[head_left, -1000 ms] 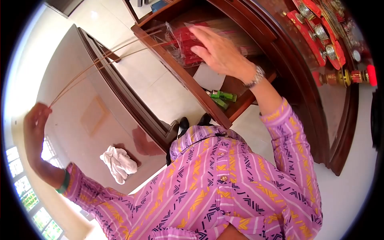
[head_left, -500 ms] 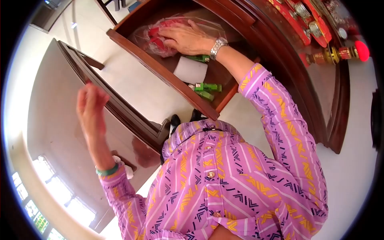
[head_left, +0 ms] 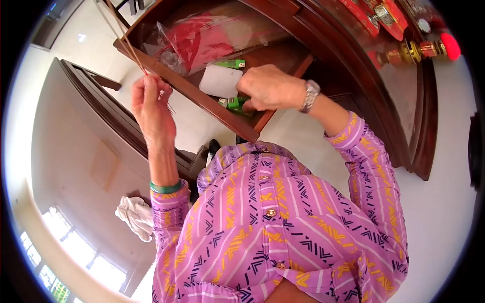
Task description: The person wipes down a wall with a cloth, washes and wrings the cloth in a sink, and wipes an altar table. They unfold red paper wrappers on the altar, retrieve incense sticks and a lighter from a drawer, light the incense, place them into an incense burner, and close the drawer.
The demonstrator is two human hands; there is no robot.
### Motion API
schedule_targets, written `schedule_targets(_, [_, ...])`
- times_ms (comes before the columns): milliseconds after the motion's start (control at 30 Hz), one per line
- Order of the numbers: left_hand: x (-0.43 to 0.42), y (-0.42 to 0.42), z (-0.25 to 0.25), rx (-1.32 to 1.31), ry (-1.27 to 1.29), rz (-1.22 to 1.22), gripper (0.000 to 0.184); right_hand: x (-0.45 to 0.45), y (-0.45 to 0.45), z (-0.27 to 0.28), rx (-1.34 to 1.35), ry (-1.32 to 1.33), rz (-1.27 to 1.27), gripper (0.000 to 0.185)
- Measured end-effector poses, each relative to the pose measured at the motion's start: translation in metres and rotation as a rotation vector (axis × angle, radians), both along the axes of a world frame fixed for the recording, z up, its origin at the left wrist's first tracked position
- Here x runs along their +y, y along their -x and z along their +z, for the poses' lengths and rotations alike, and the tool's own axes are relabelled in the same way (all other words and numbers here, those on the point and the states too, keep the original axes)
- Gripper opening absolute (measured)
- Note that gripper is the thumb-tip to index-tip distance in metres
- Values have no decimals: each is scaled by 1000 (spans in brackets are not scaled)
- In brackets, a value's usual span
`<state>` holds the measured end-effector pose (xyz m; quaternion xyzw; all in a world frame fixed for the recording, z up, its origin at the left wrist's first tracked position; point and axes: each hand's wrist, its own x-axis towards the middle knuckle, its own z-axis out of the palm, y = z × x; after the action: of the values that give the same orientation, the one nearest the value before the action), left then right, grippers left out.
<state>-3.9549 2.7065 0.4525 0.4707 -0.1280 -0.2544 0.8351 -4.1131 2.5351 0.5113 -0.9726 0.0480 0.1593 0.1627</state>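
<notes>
Fingertip-pinching thin sticks [head_left: 135,56] in left hand [head_left: 154,111], already left of drawer [head_left: 212,108] — holding right hand [head_left: 271,88] curled over green lighter [head_left: 235,103] inside, near end, not yet lifted out — cannot tell if gripped.

Glossy red-brown wood frames the drawer [head_left: 187,92] | crinkled clear plastic sheathes a red packet [head_left: 199,40] | a white sheet [head_left: 221,81] shows matt paper | green lighters [head_left: 235,103] are shiny plastic | thin sticks [head_left: 121,34] look like matt wood | polished metal gleams on the wristwatch [head_left: 310,96] | matt cloth makes the shirt [head_left: 237,202]
</notes>
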Motion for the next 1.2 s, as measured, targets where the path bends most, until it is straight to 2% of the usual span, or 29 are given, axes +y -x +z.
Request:
schedule_targets(67, [-4, 8, -3, -8, 60, 49, 14, 6, -1, -13, -99, 104, 46, 22])
schedule_targets(133, [-10, 12, -4, 9, 129, 95, 13, 8, -3, -9, -41, 114, 50, 22])
schedule_targets(233, [-15, 9, -12, 44, 164, 115, 15, -3, 0, -4, -94, 77, 54, 21])
schedule_targets(300, [-14, 9, -13, 85, 173, 101, 16, -9, 6, 9, -380, -126, -105, 21])
schedule_targets(333, [-16, 8, -13, 81, 182, 103, 16, -11, 11, 23, -385, -118, -100, 21])
schedule_targets(400, [-16, 7, -12, 91, 222, 10, 16, -8, 26, 54, -469, -497, -419, 19])
schedule_targets(467, [-12, 4, -10, 105, 227, -26, 15, 8, 45, 63, -441, -1080, -594, 15])
schedule_targets(500, [-16, 5, -10, 99, 240, -53, 15, 13, 55, 70, -416, -1227, -498, 13])
schedule_targets(533, [-18, 4, -10, 92, 253, -84, 15, 14, 62, 65, -378, -1258, -345, 15])
schedule_targets(600, [-31, 1, -16, 64, 284, -115, 14, 23, 62, 64, -268, -1182, -173, 16])
schedule_targets(700, [-67, 5, -17, 75, 328, -156, 12, 31, 64, 51, -22, -978, -208, 20])
schedule_targets(733, [-78, 6, -16, 91, 349, -168, 11, 37, 62, 45, -27, -974, -211, 20])
schedule_targets(800, [-101, 9, -16, 75, 388, -166, 11, 47, 61, 12, -284, -499, -295, 20])
schedule_targets(833, [-111, 10, -17, 64, 416, -187, 10, 46, 63, -12, -461, -376, -356, 19])
schedule_targets(867, [-120, 14, -18, 64, 417, -189, 10, 41, 63, -22, -462, -374, -357, 19])
schedule_targets(933, [-115, 6, -22, 128, 462, -183, 9, 47, 43, -30, -637, -359, -535, 20])
schedule_targets(967, [-124, 10, -25, 125, 481, -182, 10, 39, 46, -31, -521, -388, -610, 21])
schedule_targets(1000, [-132, 13, -27, 123, 477, -186, 10, 34, 45, -36, -523, -391, -614, 21])
schedule_targets(1067, [-152, 18, -27, 117, 552, -163, 10, 21, 45, -44, -667, -231, -563, 24])
schedule_targets(1133, [-160, 19, -29, 130, 569, -159, 11, 18, 43, -45, -658, -218, -586, 23])
schedule_targets(1200, [-173, 21, -30, 119, 567, -134, 11, 6, 44, -44, -588, -324, -671, 22])
